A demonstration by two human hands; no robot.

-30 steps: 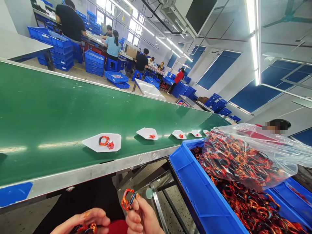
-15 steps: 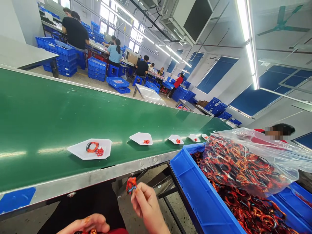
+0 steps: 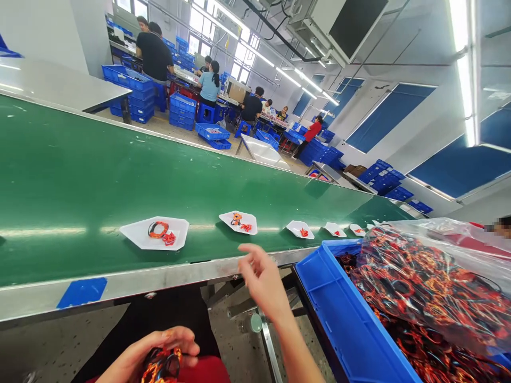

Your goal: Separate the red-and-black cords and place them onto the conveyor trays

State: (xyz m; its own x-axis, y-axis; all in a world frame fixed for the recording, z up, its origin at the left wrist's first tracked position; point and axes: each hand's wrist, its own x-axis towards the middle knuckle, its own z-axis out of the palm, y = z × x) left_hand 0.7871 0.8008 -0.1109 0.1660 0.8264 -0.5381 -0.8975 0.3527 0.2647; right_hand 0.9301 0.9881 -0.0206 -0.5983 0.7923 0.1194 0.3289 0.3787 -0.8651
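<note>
My left hand (image 3: 178, 339) is curled around a bunch of orange, red and black wire coils (image 3: 162, 367) above my lap. Over the near edge of the conveyor, my right hand (image 3: 265, 282) is empty, its thumb and fingers apart. Just beyond it, a white pointed tray (image 3: 227, 217) carries a small orange-and-black coil (image 3: 237, 218) beside red pieces (image 3: 246, 227). To the left, a larger-looking white tray (image 3: 136, 236) bears a ring-shaped coil (image 3: 165, 229) and a red cluster (image 3: 169, 239).
More white trays (image 3: 295, 227) with red pieces line the green belt (image 3: 99, 175) toward the right. A blue crate (image 3: 343, 314) full of coils stands at my right, a clear plastic bag (image 3: 431, 276) of coils on top. Other people work at far tables.
The coil that was in my right fingers now lies in the second tray, and that hand has opened and reached toward the belt. My left hand still holds its bunch. The view has shifted.
</note>
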